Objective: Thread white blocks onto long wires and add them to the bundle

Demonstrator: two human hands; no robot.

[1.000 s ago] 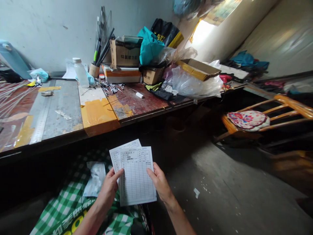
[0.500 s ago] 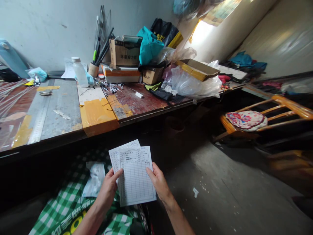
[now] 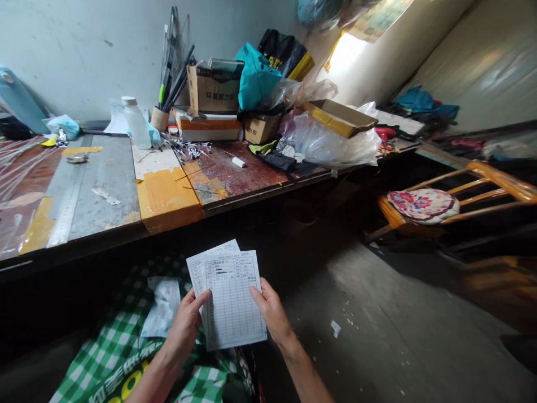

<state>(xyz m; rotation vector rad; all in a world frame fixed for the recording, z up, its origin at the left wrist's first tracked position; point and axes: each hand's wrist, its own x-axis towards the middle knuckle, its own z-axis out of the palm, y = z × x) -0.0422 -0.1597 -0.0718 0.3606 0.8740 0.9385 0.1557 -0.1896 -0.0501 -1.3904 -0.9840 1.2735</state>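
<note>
Two overlapping paper forms (image 3: 232,313) with printed tables are held up over the lap, at the lower middle of the view. My left hand (image 3: 188,318) pinches their left edge, thumb on top. On the right edge, my right hand (image 3: 272,313) grips the front sheet with its thumb on the printed side. Some handwriting shows in the upper rows of the front sheet. Below and left of the papers lie a green-and-white checked cloth (image 3: 104,350) and a clear plastic bag (image 3: 163,305) with something pale inside.
A cluttered workbench (image 3: 100,190) runs along the wall, bearing a plastic bottle (image 3: 136,126), a cardboard box (image 3: 213,95), plastic bags (image 3: 327,143) and thin rods. At the right stands a wooden chair (image 3: 495,182) with a floral cushion (image 3: 423,207).
</note>
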